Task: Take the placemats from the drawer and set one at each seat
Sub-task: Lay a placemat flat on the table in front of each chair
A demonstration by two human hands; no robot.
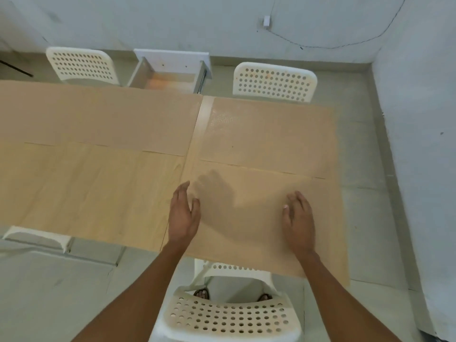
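Note:
Tan placemats cover a light wooden table [204, 114]. One placemat [246, 218] lies at the near right seat, another [266, 134] at the far right, a third [98, 114] at the far left and a fourth [93, 188] at the near left. My left hand [183, 213] hovers over the near right placemat's left edge, fingers apart and empty. My right hand [298, 218] rests flat on that same placemat, holding nothing. A white drawer [170, 72] stands pulled out beyond the table's far edge.
White perforated chairs stand at the far left [81, 65], far right [274, 82] and right below me [229, 317]. Another chair's edge [37, 236] shows at the near left. A grey wall [419, 119] runs close along the right, and a cable [333, 46] hangs on the back wall.

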